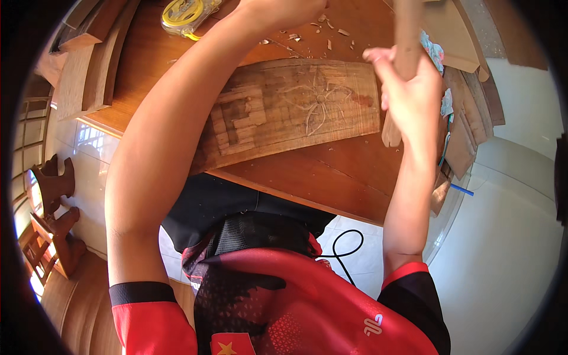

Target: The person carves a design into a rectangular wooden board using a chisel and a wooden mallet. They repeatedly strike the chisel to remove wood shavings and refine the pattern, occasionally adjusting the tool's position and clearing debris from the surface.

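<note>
The right hand (419, 89) has its grip clamped round a wooden handle (407, 44), which I see just off the right end of the carved board (284, 109) on the table (337, 171). The left hand (290, 8), past the board's far edge, is cut off; I can't tell its grip. The left forearm (189, 97) covers the board's left side; the handle's top runs out of sight.

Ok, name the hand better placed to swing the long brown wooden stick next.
Right, probably: the right hand grips the stick beside the carved brown wooden board; the left hand is beyond it, partly cut off by the top edge.
</note>
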Action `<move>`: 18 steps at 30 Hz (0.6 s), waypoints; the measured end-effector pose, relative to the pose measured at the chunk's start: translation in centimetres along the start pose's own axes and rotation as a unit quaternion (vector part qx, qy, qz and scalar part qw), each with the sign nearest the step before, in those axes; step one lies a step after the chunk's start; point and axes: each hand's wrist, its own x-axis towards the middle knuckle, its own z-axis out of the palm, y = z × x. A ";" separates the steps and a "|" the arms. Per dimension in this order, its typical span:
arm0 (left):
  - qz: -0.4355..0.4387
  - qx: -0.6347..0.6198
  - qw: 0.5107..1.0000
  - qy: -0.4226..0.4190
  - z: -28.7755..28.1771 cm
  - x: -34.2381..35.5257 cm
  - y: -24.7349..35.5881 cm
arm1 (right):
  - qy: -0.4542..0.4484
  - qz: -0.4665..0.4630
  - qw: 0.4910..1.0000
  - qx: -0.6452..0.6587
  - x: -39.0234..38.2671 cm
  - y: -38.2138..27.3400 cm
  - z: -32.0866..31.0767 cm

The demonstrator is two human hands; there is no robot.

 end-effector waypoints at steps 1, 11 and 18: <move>-0.010 -0.010 1.000 -0.009 0.0 -0.1 0.2 | -0.003 0.023 0.999 0.022 0.4 0.0 -0.6; -0.037 -0.043 0.998 -0.030 -0.2 -0.5 1.1 | -0.180 0.042 0.983 0.003 -0.4 -0.8 0.8; 0.009 0.043 0.999 -0.007 0.2 -0.2 0.1 | -0.130 0.002 0.985 -0.116 -0.9 -1.5 1.9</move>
